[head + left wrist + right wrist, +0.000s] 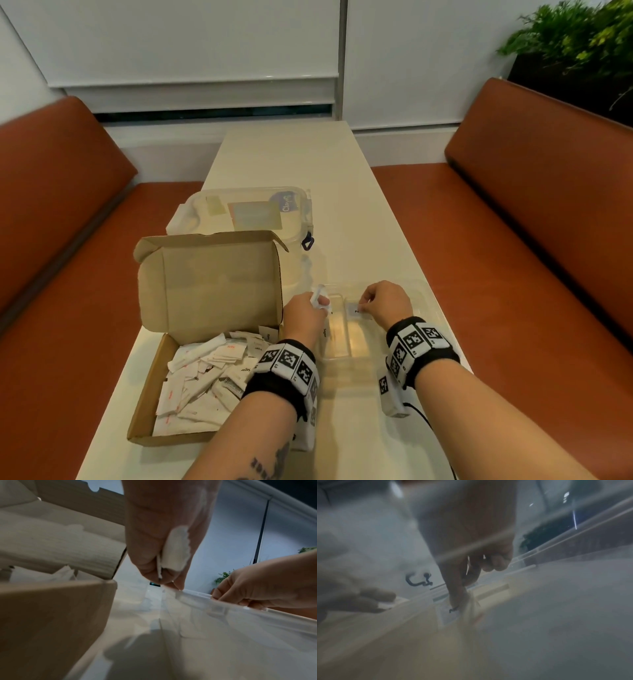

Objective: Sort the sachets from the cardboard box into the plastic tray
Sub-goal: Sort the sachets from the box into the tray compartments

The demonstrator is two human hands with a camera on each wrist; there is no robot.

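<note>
An open cardboard box (147, 387) lies at the near left of the table, with several white sachets (205, 373) heaped in it. A clear plastic tray (423, 308) with dividers stands just right of the box. My left hand (308, 313) hovers over the tray's left edge and grips white sachets (176, 550) in its curled fingers. My right hand (385, 303) reaches into the tray's far middle compartment and pinches a white sachet with dark print (449, 614) that lies at the tray's bottom. In the right wrist view my right hand (462, 596) is blurred behind the tray wall.
A clear lidded plastic container (253, 219) stands behind the box's raised lid (219, 284). The long white table (342, 192) runs away between two orange benches (534, 219). A plant (575, 37) sits at the far right.
</note>
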